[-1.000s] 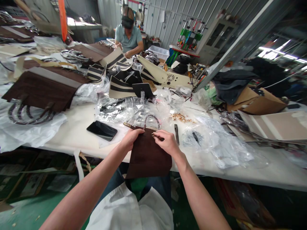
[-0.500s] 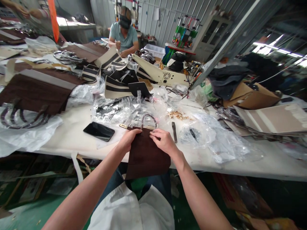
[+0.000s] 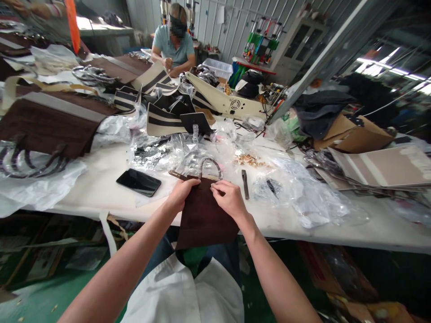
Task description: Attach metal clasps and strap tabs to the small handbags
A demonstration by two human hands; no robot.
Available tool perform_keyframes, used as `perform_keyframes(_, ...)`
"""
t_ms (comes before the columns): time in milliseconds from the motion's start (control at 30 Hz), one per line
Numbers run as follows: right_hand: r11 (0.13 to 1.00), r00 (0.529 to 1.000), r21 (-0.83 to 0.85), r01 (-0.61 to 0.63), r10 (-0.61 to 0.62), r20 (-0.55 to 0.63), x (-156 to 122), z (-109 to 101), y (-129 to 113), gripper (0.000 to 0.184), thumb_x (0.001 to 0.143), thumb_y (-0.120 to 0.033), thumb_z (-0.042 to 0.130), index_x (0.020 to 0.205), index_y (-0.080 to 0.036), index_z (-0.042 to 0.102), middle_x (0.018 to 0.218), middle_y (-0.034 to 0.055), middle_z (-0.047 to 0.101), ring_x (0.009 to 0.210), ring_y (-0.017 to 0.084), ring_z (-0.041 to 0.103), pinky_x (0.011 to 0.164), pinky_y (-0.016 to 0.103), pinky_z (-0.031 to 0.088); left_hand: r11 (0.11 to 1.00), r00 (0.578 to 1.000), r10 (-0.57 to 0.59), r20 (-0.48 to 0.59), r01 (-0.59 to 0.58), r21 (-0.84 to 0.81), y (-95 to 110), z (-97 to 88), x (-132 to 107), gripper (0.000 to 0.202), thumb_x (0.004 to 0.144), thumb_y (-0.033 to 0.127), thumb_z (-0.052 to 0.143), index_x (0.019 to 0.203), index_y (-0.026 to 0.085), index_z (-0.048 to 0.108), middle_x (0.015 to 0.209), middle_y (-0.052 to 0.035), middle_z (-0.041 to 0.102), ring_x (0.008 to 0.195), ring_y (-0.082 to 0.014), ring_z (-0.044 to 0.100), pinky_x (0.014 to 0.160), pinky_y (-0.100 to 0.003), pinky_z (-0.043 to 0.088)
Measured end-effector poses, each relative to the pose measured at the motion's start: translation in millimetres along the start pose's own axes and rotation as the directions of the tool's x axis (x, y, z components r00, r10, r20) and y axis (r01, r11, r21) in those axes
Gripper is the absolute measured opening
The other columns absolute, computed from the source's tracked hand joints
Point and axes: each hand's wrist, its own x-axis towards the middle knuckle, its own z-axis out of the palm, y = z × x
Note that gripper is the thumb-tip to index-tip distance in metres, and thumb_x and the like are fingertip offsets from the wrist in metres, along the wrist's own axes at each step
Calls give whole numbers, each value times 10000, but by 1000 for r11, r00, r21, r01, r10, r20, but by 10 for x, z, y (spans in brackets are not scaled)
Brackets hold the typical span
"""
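A dark brown handbag panel (image 3: 207, 220) hangs over the table's front edge above my lap, a wrapped loop handle (image 3: 212, 162) at its top. My left hand (image 3: 182, 194) grips the panel's upper left edge, thumb on the front near the handle's base. Beside that hand a narrow strap with a metal end (image 3: 177, 175) sticks out to the left. My right hand (image 3: 229, 197) is closed in a pinch at the panel's upper right, just below the handle's other end. A small shiny bit shows at its fingertips, too small to name.
Left of the panel lies a black phone (image 3: 138, 182). To the right are a short dark strap (image 3: 245, 184), gold-coloured metal bits (image 3: 251, 160) and clear plastic bags (image 3: 313, 202). Brown bag pieces (image 3: 50, 121) are piled at left. Across the table sits a co-worker (image 3: 173, 45).
My right fingers have shifted slightly at the panel, and a shiny bit now shows at their tips. The strap's metal end has turned a little. The left hand keeps its grip.
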Motion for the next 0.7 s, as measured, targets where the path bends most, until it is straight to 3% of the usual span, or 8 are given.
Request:
perform_keyframes(167,1000,1000,27,15,-16,8,-18,0,30,236,1094,-238,667,1021,-247,890,1048,87,818,948,247,795,904,390,661,1000,1000,4,-5,-4,-8,9,1,-9,363,701,237,892,1049,170,811,984,-123,863,814,-284,817,654,-304,640)
perform_keyframes(400,996,989,-4,92,-91,118,2,-56,71,232,1109,-175,653,1038,-214,871,1070,85,796,935,221,784,883,346,640,1000,1000,19,-6,-19,-9,-34,-4,-12,373,686,244,898,1043,174,812,1037,-127,866,865,-298,824,672,-315,650)
perform_keyframes(700,908,972,-367,204,-141,190,-56,-34,-40,268,1128,-141,610,981,-197,827,999,86,764,871,209,736,772,328,557,999,1000,20,-19,-19,38,-12,34,-50,364,663,274,886,1006,187,801,972,-116,852,815,-303,805,648,-338,625)
